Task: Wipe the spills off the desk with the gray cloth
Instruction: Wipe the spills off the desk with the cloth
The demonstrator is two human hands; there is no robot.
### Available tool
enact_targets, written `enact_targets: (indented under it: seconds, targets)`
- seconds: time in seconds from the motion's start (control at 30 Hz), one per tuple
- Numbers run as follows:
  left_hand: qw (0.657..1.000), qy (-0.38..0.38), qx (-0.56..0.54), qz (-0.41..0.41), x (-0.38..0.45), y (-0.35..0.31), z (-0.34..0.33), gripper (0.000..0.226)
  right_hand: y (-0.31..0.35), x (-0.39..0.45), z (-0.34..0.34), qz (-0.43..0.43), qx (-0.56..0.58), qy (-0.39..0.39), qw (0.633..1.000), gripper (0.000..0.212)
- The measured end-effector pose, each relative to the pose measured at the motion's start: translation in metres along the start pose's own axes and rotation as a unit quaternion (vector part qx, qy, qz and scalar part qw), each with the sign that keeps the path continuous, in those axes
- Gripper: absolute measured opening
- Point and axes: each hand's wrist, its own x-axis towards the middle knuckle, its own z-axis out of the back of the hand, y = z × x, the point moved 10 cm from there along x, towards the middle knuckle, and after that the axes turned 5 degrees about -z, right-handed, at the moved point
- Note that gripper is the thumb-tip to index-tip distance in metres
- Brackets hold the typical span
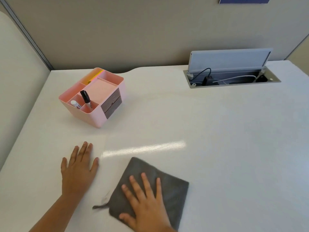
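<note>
A folded gray cloth [168, 186] lies flat on the white desk [225, 139] near its front edge. My right hand [145, 203] presses down on top of the cloth with fingers spread, palm flat. My left hand [78, 169] rests flat on the bare desk to the left of the cloth, fingers apart, holding nothing. A faint dark smear [105, 197] shows on the desk just off the cloth's left corner. A bright glare streak [143, 149] crosses the desk beyond the cloth.
A pink desk organizer [100, 113] with a black marker [86, 98] and a small bottle stands at the back left. An open cable hatch [232, 77] with plugs and cords sits at the back right. Partition walls close the back and left.
</note>
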Motion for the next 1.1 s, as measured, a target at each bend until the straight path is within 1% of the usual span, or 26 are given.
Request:
enact_targets:
  seconds: [0.07, 0.2, 0.27, 0.33, 0.4, 0.47, 0.57, 0.7, 0.8, 0.87, 0.97, 1.03, 1.1]
  targets:
    - [1.000, 0.003, 0.005, -0.008, -0.001, 0.000, -0.002, 0.074, 0.021, -0.006, -0.007, 0.041, -0.017, 0.022, 0.999, 0.069]
    - [1.000, 0.001, 0.000, -0.007, -0.001, 0.003, -0.003, 0.074, 0.017, -0.015, -0.011, 0.090, -0.031, 0.012, 0.995, 0.064]
    - [1.000, 0.003, -0.004, -0.010, 0.000, 0.003, -0.003, 0.074, 0.007, -0.018, -0.012, 0.092, -0.023, 0.007, 0.995, 0.063]
    - [1.000, -0.001, -0.008, -0.011, 0.000, 0.002, -0.003, 0.073, -0.009, -0.019, -0.010, 0.070, 0.010, 0.007, 0.997, 0.063]
    - [1.000, -0.012, -0.015, -0.002, -0.001, 0.003, -0.001, 0.070, -0.036, -0.018, -0.002, 0.035, 0.049, -0.019, 0.998, 0.063]
    - [1.000, -0.013, -0.018, 0.000, -0.001, 0.003, -0.001, 0.067, -0.078, -0.016, 0.006, -0.009, 0.076, -0.044, 0.996, 0.063]
    - [1.000, -0.011, -0.023, 0.004, -0.001, 0.006, -0.005, 0.060, -0.178, -0.018, 0.016, -0.128, 0.087, -0.091, 0.984, 0.062]
    - [0.999, -0.011, -0.028, 0.010, 0.000, 0.010, -0.010, 0.050, -0.305, -0.051, 0.019, -0.287, 0.095, -0.104, 0.947, 0.060]
    - [1.000, -0.008, -0.025, 0.014, -0.001, 0.011, -0.012, 0.051, -0.344, -0.081, 0.015, -0.342, 0.094, -0.095, 0.930, 0.065]
    - [1.000, -0.012, -0.022, 0.012, -0.001, 0.009, -0.012, 0.051, -0.342, -0.091, 0.011, -0.348, 0.084, -0.087, 0.930, 0.065]
    - [1.000, -0.021, -0.020, 0.013, -0.001, 0.009, -0.011, 0.051, -0.318, -0.098, 0.001, -0.362, 0.089, -0.069, 0.925, 0.061]
    - [0.999, -0.026, -0.017, 0.013, -0.001, 0.009, -0.010, 0.050, -0.284, -0.094, -0.003, -0.352, 0.080, -0.057, 0.931, 0.063]
    - [1.000, -0.023, -0.009, 0.010, -0.002, 0.007, -0.009, 0.057, -0.228, -0.082, -0.003, -0.298, 0.072, -0.058, 0.950, 0.075]
